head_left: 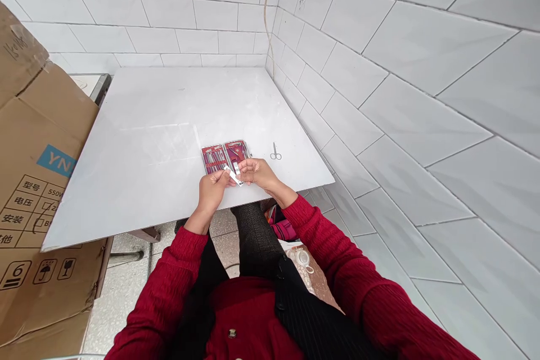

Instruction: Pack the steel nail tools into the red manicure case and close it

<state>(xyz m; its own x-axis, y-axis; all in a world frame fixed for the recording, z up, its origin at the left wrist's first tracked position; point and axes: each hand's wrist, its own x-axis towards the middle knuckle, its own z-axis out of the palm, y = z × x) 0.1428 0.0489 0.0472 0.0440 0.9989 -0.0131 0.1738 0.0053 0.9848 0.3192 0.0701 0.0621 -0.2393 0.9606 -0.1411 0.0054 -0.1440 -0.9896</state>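
Both hands meet near the front edge of the white table (143,180). Pinched between them is a small white strip (233,176) with dark marks at one end; its exact kind is too small to make out. My left hand (211,190) grips its left side, and my right hand (259,173) has the right side between thumb and fingers. Just behind them lies an opened manicure kit (214,156), red and purple inside, with several slim metal tools in its left half. The hands hide part of its lower edge. Small scissors (275,152) rest on the table to the right.
A large cardboard box (37,146) stands against the table's left side. Tiled walls (346,79) close off the back and right. A thin cable (265,11) hangs in the corner. Beneath the table's right front are a pink item (283,230) and a white lid-like object (302,257).
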